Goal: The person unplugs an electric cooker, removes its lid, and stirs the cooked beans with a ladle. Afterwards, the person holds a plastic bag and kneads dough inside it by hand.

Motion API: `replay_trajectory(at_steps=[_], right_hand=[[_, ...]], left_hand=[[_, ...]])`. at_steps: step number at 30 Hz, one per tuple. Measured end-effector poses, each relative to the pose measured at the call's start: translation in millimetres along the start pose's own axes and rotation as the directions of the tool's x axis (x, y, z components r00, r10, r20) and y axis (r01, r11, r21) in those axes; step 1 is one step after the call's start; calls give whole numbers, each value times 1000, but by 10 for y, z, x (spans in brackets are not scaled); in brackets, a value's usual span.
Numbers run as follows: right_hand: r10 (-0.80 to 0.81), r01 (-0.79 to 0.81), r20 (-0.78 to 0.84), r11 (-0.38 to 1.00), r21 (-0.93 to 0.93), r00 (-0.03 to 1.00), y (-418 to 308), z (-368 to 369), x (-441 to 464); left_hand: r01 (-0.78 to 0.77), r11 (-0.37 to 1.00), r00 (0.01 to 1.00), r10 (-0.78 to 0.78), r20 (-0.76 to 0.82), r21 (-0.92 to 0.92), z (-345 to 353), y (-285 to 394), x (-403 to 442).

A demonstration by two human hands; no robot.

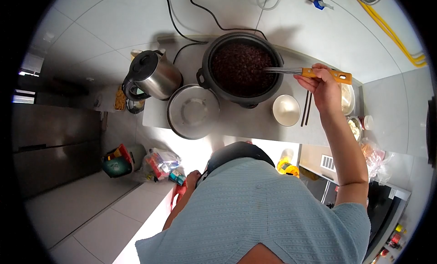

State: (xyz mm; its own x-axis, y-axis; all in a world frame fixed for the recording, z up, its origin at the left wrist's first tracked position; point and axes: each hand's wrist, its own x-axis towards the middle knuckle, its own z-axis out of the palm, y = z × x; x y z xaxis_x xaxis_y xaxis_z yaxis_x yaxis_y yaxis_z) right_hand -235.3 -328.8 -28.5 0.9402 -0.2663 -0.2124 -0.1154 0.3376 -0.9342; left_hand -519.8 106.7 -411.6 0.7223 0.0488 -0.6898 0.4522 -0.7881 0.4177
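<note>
- Right grip (324, 84), right of upper centre: clasped round the utensil's (283, 70) handle, its metal end in the pot (246, 99), upper centre.
- Left grip (193, 178), left of lower centre, partly hidden: cannot tell its state.
- Kettle (166, 77) and lid (196, 111), crowding the pot's left.
- Bowl (286, 110) and chopsticks (306, 109), on the bench (268, 133) between pot and right forearm.
- Cords (205, 8), upper left.

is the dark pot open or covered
Open: no lid sits on the pot, its dark contents show, and the utensil in the right hand reaches over its rim.
</note>
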Motion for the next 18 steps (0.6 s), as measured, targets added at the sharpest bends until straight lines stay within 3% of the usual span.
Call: replay_trajectory(at_steps=[6, 10, 12, 14, 15, 16, 17, 18], right_hand=[[-129, 130, 30, 989, -66, 991, -140, 138, -274], [-278, 301, 184, 947, -110, 943, -99, 120, -459], [-487, 628, 457, 743, -232, 745, -59, 154, -537], [-519, 849, 676, 389, -358, 523, -105, 134, -553], [-523, 907, 742, 228, -353, 420, -121, 150, -567], [-483, 899, 763, 144, -414, 429, -138, 202, -647], [-504, 924, 792, 36, -381, 346, -94, 221, -630], [-505, 923, 790, 34, -383, 346, -42, 204, -627]], left_hand=[[-26, 1000, 1000, 26, -8, 17, 29, -44, 67], [-49, 999, 998, 49, -28, -4, -2, 9, 47], [-75, 997, 997, 75, -28, 8, -10, -3, 59], [-101, 995, 994, 102, -28, 21, -5, -25, 75], [-66, 998, 998, 67, -11, 5, -13, -20, 75], [-31, 999, 999, 31, 7, -9, -19, -15, 73], [-34, 999, 999, 34, 7, -8, -21, -7, 69], [-29, 1000, 1000, 29, -3, 5, -27, 9, 60]])
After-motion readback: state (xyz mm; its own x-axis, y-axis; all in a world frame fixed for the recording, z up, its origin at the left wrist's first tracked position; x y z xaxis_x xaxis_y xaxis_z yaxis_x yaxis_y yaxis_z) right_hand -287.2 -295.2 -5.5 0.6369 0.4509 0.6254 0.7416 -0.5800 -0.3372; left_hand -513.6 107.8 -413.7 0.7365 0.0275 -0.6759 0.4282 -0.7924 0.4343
